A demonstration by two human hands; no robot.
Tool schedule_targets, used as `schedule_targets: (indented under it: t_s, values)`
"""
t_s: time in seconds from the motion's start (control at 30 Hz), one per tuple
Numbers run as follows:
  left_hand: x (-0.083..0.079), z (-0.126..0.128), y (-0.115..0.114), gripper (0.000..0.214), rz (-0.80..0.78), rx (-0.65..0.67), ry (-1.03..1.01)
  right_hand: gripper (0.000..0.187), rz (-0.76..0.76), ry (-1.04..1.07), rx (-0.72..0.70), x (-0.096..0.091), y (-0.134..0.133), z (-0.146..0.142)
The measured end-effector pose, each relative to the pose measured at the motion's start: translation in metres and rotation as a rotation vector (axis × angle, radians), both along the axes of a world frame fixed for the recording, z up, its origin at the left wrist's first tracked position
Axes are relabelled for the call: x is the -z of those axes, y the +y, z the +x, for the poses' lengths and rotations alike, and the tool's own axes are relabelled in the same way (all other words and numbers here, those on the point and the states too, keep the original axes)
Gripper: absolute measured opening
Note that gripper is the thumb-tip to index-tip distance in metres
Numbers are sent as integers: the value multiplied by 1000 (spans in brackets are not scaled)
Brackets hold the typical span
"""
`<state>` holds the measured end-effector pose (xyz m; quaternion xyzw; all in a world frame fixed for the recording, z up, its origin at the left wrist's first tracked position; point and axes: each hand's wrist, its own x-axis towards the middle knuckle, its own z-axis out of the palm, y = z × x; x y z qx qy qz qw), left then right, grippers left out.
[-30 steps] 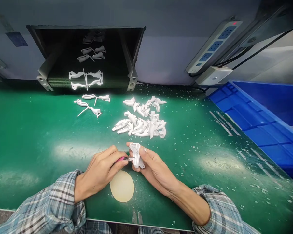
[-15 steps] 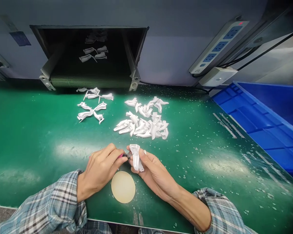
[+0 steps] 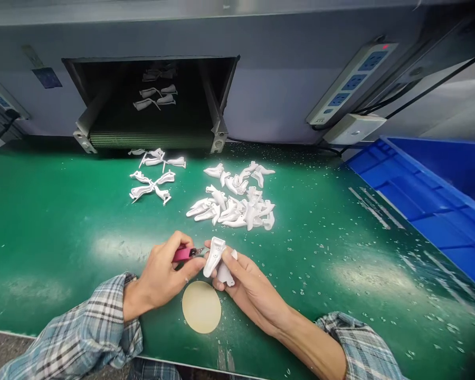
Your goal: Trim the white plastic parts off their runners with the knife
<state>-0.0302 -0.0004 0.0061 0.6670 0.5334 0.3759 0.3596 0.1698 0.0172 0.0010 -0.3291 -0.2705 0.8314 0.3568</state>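
Observation:
My left hand (image 3: 161, 277) is closed around a pink utility knife (image 3: 183, 254), whose short metal tip points right, towards a white plastic part (image 3: 214, 257). The left thumb reaches to the part's lower edge. My right hand (image 3: 251, 282) grips that part between thumb and fingers, hollow side up. A second white piece (image 3: 225, 274) is in the same hand, partly behind the first. Beyond the hands lies a pile of loose white plastic parts (image 3: 233, 211). Below the fingers, a round cream disc (image 3: 201, 311) lies flat on the green table (image 3: 103, 248).
Back left lie white parts still joined in cross-shaped clusters (image 3: 152, 187). More clusters sit on a dark conveyor belt (image 3: 142, 138) inside the machine opening. A blue crate (image 3: 427, 206) stands at right, under a power strip (image 3: 352, 82). Small white scraps dot the table.
My left hand has drawn back slightly and opened its grip enough to show the pink knife handle. The white part has tilted in my right hand, showing more of the second piece. The view has tipped upward.

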Motion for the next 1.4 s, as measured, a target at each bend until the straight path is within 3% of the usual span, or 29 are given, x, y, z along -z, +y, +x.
schedule_targets:
  t_s: [0.1, 0.23, 0.4, 0.5, 0.7, 0.93, 1.07, 1.4]
  values:
    - [-5, 5, 0, 21, -228, 70, -240, 40, 22, 11, 3, 0, 0, 1]
    - [-11, 5, 5, 10, -182, 3, -297, 43, 74, 44, -45, 0, 2, 3]
    - [-9, 1, 6, 17, -36, 48, -175, 28, 49, 51, -152, 1, 3, 3]
    - [-6, -3, 4, 28, 46, 38, -64, 29, 20, 77, -191, 2, 3, 4]
    - [3, -7, 2, 25, -22, 43, 24, 32, -12, 113, -126, 0, 4, 6]
    - [5, -2, -3, 35, 199, 87, 352, 29, -16, 111, -134, -1, 4, 5]
    - [4, -1, -3, 50, 209, 106, 432, 27, -34, 81, -120, 3, 3, 6]
    - [0, 2, -3, 51, 251, 71, 606, 31, 36, -18, -83, -1, 2, 5]
